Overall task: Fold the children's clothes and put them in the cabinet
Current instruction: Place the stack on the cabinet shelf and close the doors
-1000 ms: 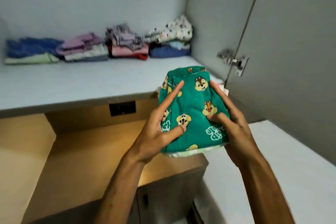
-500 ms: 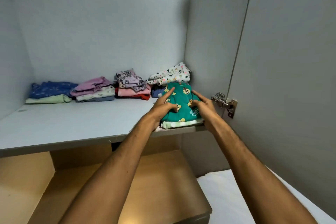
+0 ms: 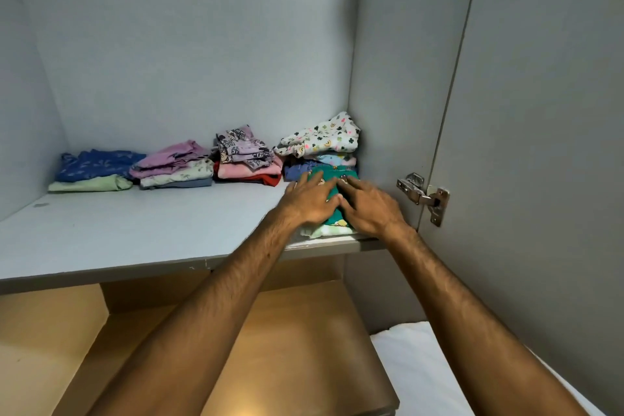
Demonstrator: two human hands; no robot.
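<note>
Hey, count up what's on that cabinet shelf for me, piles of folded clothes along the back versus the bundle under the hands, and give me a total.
Folded piles along the back wall: 4 (blue-topped pile, pink-topped pile, lilac-print pile, white-clover pile)
Green folded bundle at the shelf front, under left hand and right hand: 1
Total: 5

Grey cabinet walls (image 3: 202,44), open door (image 3: 540,111)
</note>
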